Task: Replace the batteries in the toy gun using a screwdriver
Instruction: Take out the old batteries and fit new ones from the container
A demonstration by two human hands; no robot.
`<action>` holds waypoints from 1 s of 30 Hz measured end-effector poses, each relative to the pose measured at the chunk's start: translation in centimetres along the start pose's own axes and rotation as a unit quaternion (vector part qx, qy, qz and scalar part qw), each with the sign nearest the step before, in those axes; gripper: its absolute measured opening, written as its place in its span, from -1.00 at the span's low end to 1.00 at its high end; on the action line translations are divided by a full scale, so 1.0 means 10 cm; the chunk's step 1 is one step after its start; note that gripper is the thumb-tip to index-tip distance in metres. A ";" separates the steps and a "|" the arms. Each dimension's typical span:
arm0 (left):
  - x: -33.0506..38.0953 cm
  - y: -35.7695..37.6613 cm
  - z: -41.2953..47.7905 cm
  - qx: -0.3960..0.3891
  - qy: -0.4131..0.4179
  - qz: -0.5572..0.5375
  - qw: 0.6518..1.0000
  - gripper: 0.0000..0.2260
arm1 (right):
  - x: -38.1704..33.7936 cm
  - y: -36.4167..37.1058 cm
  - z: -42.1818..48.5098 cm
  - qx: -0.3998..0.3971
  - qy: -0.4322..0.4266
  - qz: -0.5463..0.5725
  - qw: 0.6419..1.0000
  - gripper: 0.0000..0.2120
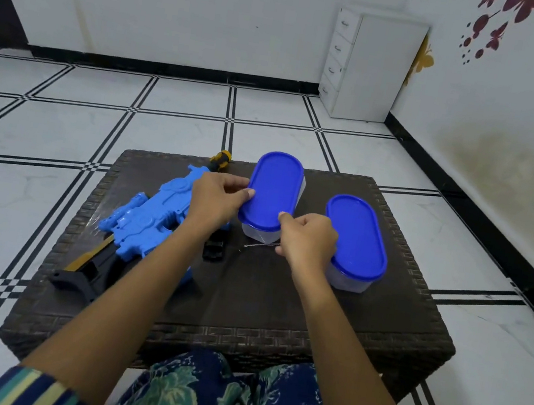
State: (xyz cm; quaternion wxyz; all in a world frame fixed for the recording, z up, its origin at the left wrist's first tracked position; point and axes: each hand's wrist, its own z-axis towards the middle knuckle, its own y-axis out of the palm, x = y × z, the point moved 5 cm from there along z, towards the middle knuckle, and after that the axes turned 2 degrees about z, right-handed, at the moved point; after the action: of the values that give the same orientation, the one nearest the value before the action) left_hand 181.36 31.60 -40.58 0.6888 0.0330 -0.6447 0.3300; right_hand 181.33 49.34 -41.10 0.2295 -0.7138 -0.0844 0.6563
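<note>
A blue toy gun [149, 216] with a black stock lies on the left of the dark wicker table [277, 308]. Behind it a yellow-and-black screwdriver handle [221, 158] shows. A clear oval box with a blue lid [274, 189] stands mid-table. My left hand [215, 200] grips the lid's left edge, thumb on top. My right hand [308, 239] pinches the lid's near right edge. A small black part [215, 246] lies between gun and box, partly hidden by my left forearm.
A second clear box with a blue lid [355, 241] stands right of my right hand. A thin wire [259, 245] lies on the table in front of the first box. A white drawer cabinet [365, 68] stands in the far corner. Tiled floor surrounds the table.
</note>
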 end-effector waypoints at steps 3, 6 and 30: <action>0.02 0.05 0.07 -0.004 0.029 0.019 0.999 -0.78 | -0.01 0.03 0.01 0.003 -0.019 -0.026 0.999 -0.64; 0.01 0.10 0.17 -0.010 0.030 0.037 0.999 -0.80 | 0.01 0.09 0.10 0.002 -0.002 -0.010 1.000 -0.63; -0.16 0.14 0.39 -0.104 -0.235 0.114 0.960 -0.75 | -0.14 0.15 0.31 -0.122 0.087 -0.081 0.985 -0.88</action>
State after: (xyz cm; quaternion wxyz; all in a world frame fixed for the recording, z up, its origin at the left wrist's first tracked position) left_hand 177.33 30.20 -41.92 0.4751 -0.0356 -0.8186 0.3207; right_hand 177.87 48.07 -40.62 0.1997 -0.7815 -0.2014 0.5557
